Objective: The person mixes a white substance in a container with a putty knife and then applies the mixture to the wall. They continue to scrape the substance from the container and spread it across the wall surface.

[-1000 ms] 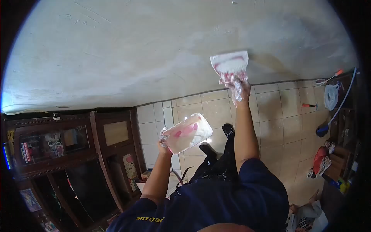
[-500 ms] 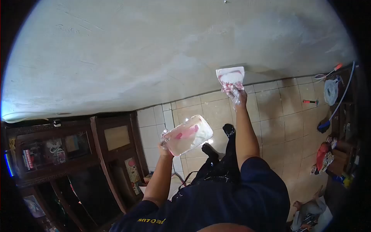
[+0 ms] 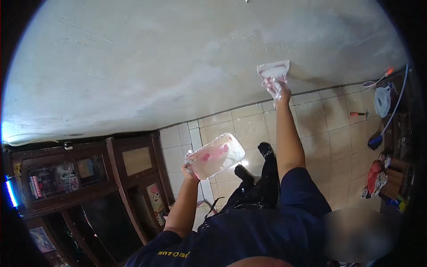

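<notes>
My left hand (image 3: 190,168) grips the near left edge of a shallow white tray (image 3: 218,156), which holds white paste with pink streaks. White smears cover the fingers. My right hand (image 3: 278,91) is closed on a wide putty knife (image 3: 273,70), its pink and white blade coated with white paste. The blade's far edge lies at the wall (image 3: 178,58), where pale patches and scratches show. Whether the whole edge touches the wall cannot be made out.
A dark wooden cabinet (image 3: 113,153) stands at the left. On the tiled floor (image 3: 249,124) at the right are a red-handled tool (image 3: 358,114), a plastic bag (image 3: 382,101), a blue brush (image 3: 375,142) and a red cloth bundle (image 3: 374,175). A blurred round shape is at lower right.
My right hand has moved up and slightly right with the putty knife, along the wall. The tray in my left hand has hardly moved. The blurred shape has appeared at lower right.
</notes>
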A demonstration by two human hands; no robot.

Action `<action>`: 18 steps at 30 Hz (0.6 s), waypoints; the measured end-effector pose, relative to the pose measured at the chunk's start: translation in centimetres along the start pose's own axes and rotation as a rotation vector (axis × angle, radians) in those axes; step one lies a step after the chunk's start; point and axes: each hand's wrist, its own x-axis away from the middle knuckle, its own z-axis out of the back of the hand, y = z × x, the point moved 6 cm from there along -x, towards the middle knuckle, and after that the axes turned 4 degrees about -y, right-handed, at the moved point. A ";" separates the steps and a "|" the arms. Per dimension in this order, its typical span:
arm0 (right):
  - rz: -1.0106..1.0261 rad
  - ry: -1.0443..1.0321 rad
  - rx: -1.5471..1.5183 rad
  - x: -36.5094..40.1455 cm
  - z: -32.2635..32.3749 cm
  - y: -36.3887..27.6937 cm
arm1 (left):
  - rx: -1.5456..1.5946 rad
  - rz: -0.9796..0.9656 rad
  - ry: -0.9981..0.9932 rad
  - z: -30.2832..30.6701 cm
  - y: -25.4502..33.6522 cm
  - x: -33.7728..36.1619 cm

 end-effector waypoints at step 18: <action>0.149 -0.065 0.042 3.4 -4.8 -4.3 | -0.034 0.057 -0.025 -2.5 -0.4 -1.5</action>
